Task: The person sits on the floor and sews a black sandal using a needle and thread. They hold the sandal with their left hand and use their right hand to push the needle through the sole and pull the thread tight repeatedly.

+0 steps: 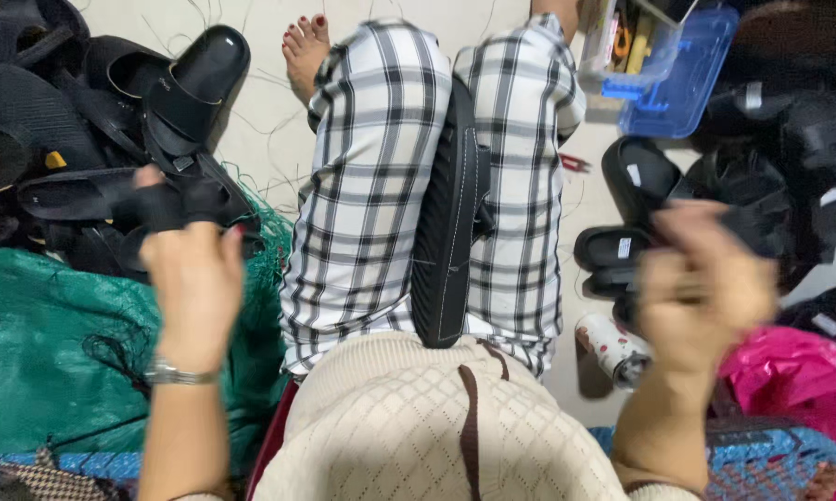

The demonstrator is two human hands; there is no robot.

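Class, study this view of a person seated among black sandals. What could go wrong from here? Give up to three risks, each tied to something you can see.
1. The sole is only wedged between the knees; it may slip out.
2. Loose threads lie by the bare foot and could tangle it.
3. The left hand grips a strap beside the sandal pile, which might topple. The right hand is blurred; its hold is unclear.

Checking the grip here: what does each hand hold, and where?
Left hand grips a black sandal strap at its middle. Right hand is blurred; its hold cannot be told.
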